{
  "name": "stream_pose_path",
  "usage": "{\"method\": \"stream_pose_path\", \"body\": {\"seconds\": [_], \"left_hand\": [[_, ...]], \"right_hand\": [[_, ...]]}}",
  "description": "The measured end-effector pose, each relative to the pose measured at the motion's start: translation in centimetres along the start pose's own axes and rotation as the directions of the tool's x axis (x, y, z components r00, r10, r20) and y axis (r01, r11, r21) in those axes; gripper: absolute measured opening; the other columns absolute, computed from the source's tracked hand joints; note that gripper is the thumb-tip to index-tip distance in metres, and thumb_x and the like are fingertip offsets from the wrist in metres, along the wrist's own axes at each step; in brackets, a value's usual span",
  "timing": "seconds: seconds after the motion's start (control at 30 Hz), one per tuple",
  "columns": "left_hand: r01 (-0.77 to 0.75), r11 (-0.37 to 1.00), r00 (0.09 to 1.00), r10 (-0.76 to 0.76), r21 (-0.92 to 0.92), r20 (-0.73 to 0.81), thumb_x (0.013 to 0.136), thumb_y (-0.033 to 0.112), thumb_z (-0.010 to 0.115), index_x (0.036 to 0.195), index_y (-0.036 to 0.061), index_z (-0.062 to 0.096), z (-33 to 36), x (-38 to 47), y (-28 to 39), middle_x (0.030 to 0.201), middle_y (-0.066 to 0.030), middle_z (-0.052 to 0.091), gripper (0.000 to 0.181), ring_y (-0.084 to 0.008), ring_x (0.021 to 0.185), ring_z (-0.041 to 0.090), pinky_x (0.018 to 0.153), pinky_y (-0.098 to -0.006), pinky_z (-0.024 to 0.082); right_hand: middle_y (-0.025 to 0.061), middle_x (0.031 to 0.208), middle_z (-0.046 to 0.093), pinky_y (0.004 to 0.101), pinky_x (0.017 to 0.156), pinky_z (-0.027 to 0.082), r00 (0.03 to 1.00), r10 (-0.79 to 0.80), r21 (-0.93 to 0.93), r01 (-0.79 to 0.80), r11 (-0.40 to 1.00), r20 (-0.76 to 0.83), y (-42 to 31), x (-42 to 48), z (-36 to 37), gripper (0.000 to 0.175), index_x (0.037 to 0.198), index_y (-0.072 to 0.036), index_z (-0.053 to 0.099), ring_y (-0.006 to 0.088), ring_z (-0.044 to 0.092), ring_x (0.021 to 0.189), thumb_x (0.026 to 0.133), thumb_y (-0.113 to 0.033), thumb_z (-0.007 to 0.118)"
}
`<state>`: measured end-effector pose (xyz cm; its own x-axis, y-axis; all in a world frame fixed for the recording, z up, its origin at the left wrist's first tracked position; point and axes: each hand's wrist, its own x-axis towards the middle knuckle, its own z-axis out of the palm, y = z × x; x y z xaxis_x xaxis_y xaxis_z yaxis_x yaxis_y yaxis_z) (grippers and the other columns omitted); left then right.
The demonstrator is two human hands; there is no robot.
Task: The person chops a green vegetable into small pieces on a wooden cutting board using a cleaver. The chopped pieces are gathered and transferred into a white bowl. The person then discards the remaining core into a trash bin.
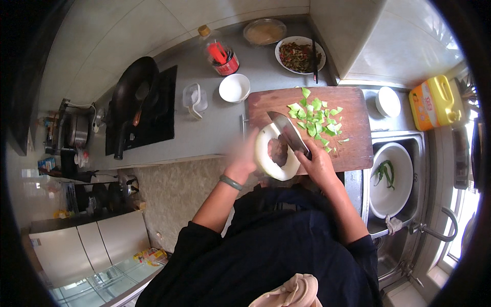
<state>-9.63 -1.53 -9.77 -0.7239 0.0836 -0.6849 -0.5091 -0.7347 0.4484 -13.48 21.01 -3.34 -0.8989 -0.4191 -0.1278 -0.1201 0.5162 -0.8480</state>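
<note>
My left hand (245, 153), blurred, holds a pale ring-shaped piece of gourd or melon (263, 153) at its left side, above the near left part of a wooden cutting board (355, 153). A kitchen knife (287, 130) is in my right hand (316, 159), its wide blade lying against the upper right of the ring. Through the ring's hollow centre some fingertips show. Cut green peel pieces (318, 119) are scattered on the board to the right of the blade.
Left of the board stand a white bowl (234, 88), a clear plastic container (195, 99) and a wok (134, 84) on a black hob. Behind are a bottle (222, 55) and a plate of food (299, 55). A sink basin (391, 199) with green peppers and a yellow jug (431, 101) are at right.
</note>
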Motion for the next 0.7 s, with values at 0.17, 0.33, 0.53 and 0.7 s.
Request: {"method": "stream_pose_path", "body": {"seconds": [0.17,0.33,0.53,0.7], "left_hand": [[-0.064,0.994,0.998,0.063,0.086,0.011,0.093,0.058,0.042,0.088,0.0056,0.061,-0.5,0.8,-0.3,0.065,-0.0033,0.056,0.056,-0.0154,0.056,0.053,0.055,-0.0321,0.047],[-0.098,0.993,0.994,0.1,0.071,-0.03,0.092,0.056,0.049,0.092,0.0059,0.062,1.0,0.8,-0.2,0.068,-0.0029,0.059,0.052,-0.0158,0.057,0.057,0.055,-0.0327,0.048],[-0.04,0.994,0.998,0.035,-0.103,-0.047,0.094,0.05,0.047,0.097,0.0047,0.061,1.5,0.9,0.1,0.076,-0.0048,0.061,0.048,-0.0157,0.064,0.059,0.058,-0.0313,0.05],[0.149,0.937,0.926,-0.02,-0.316,0.377,0.1,0.035,0.044,0.119,-0.0004,0.054,-0.6,1.6,0.4,0.096,-0.0134,0.06,0.041,-0.0196,0.086,0.061,0.074,-0.0304,0.053]], "right_hand": [[0.0184,0.071,0.064,0.0462,0.063,0.05,0.993,-0.119,-0.159,0.119,0.98,0.008,0.7,1.2,0.2,0.023,0.102,-0.009,0.062,0.0375,0.063,0.068,0.083,-0.022,0.064],[0.0174,0.066,0.063,0.0462,0.058,0.05,0.985,-0.165,-0.295,0.173,0.94,0.052,0.6,0.7,-0.5,0.022,0.1,-0.011,0.063,0.0365,0.063,0.063,0.08,-0.018,0.065],[0.0125,0.077,0.066,0.044,0.061,0.052,0.968,-0.211,-0.317,0.244,0.916,0.135,-0.1,-1.6,-1.6,0.023,0.101,-0.014,0.062,0.0334,0.065,0.069,0.079,-0.017,0.066],[0.0066,0.08,0.063,0.0402,0.063,0.05,0.935,-0.332,-0.348,0.355,0.868,0.125,0.3,-2.8,-1.3,0.031,0.103,-0.014,0.062,0.0289,0.063,0.07,0.073,-0.015,0.07]]}}
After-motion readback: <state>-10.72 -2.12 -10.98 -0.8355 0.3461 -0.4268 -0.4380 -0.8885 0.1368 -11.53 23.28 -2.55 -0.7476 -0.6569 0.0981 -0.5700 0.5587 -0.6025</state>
